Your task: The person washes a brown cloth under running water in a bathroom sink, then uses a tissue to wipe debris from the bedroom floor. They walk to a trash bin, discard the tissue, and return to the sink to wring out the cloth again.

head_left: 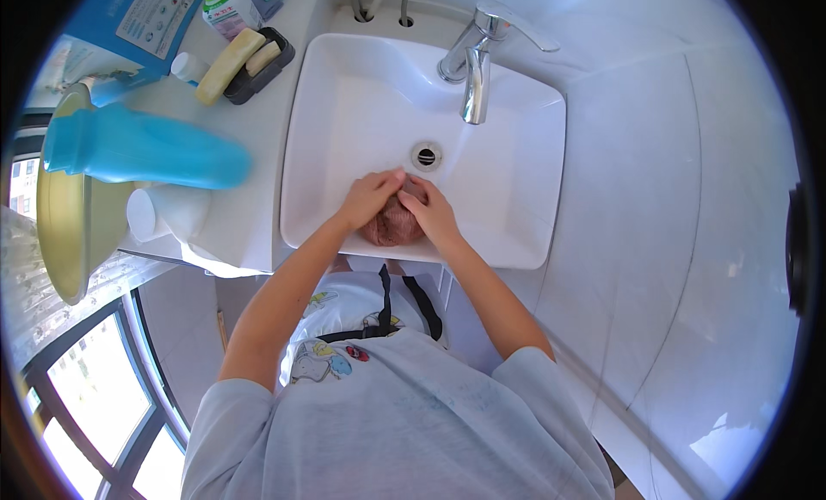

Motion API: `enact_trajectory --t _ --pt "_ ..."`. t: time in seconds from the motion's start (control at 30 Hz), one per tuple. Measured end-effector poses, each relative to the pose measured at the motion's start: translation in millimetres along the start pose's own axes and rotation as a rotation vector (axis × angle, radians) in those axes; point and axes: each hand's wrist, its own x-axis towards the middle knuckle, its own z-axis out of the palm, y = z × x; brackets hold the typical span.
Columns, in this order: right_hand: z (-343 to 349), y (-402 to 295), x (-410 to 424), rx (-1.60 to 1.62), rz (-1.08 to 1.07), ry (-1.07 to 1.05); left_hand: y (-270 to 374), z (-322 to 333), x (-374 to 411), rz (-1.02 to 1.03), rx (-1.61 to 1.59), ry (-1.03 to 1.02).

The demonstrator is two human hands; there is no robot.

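A bundled brownish-pink cloth [391,226] rests in the front part of the white washbasin [510,203], close to its near rim. My left hand [369,198] grips it from the left and my right hand [433,209] from the right. The thumbs and fingertips come close together on top of the bundle, so part of it is hidden. Just beyond my fingers is the drain [426,156]. The chrome faucet [476,90] stands at the back of the basin, its spout over the bowl; no running water is visible.
On the left counter lie a turquoise bottle [155,148], a white cup [147,214] and a yellow-green basin [61,235]. Farther back are a soap bar [226,71], a black soap dish [281,58], a green-capped bottle [231,13] and a blue box [106,25]. A tiled wall [632,177] stands to the right.
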Motion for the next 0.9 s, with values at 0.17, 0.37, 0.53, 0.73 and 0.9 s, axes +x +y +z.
enact_trajectory --t 0.17,0.37,0.53,0.73,0.9 --pt "-35 -1 -33 -0.295 -0.166 -0.068 22 9 -33 0.325 0.508 -0.030" --pt "35 -6 -8 -0.462 -0.009 0.240 -1 33 -7 0.106 0.664 0.080" --pt "43 -5 25 -0.608 -0.104 0.544 7 40 27 -0.018 0.812 0.285" --pt "18 9 32 -0.165 0.001 0.337 19 30 23 -0.081 0.401 0.229" --pt "-36 39 -2 -0.240 -0.106 -0.007 31 26 -39 0.440 0.539 0.083"
